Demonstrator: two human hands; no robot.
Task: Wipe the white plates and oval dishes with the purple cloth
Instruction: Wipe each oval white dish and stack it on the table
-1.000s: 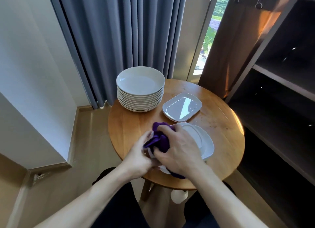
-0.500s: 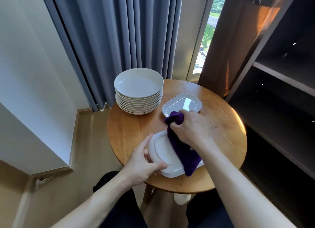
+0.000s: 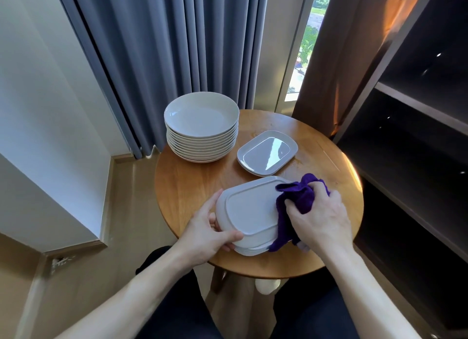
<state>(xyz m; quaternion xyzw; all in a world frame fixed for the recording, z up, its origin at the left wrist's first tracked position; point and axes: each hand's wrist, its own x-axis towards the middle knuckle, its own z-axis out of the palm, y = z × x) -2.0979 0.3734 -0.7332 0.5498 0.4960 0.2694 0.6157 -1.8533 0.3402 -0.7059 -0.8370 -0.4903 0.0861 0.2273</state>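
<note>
A white oval dish [image 3: 249,209] lies upside down on more oval dishes at the near side of the round wooden table [image 3: 192,184]. My left hand [image 3: 207,231] grips its near-left rim, thumb on top. My right hand [image 3: 320,218] grips the bunched purple cloth [image 3: 295,202] and presses it on the dish's right end. Part of the cloth hangs over the dish's near-right edge. A tall stack of round white plates [image 3: 201,129] stands at the back left. Upright oval dishes [image 3: 267,152] lie stacked at the back middle.
Grey curtains [image 3: 164,47] hang behind the table. A dark open shelf unit [image 3: 417,125] stands close on the right. A white wall corner [image 3: 50,136] is on the left. My legs are under the table's near edge.
My right hand has carried the cloth from the dish's near-left part across to its right end. My left hand keeps its hold on the dish's near-left rim.
</note>
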